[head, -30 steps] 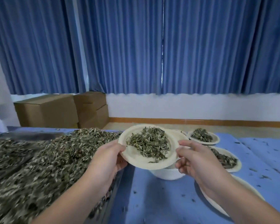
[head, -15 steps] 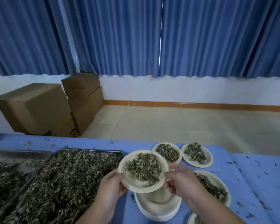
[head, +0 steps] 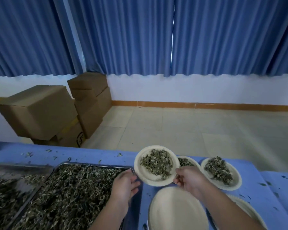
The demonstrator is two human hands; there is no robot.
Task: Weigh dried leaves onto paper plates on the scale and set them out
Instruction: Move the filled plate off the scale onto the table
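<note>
The filled paper plate (head: 156, 166), with its heap of dried leaves (head: 155, 164) lying in the middle, is in the air over the far edge of the blue table (head: 90, 155), level or nearly so. The right hand (head: 189, 180) pinches its rim at about 4 o'clock. The left hand (head: 125, 184), which gripped the rim half a second ago, now sits just off it at 8 o'clock with fingers loosely curled round nothing; it appears to have let go, though a light touch cannot be ruled out. In that half second the plate has gone out toward 12 o'clock, clear of the empty plate (head: 178, 211) that lies at its 6 o'clock, so this portion reads as weighed and on its way to be set out. At 3 o'clock two served plates wait in a row, the nearer plate (head: 187, 161) partly covered by the carried one, the farther plate (head: 223, 173) beyond it; the open spot looks to be at the row's left end. At 9 o'clock the leaf tray (head: 93, 165) holds the bulk supply, and cardboard boxes (head: 40, 113) stand at 10 o'clock.
</note>
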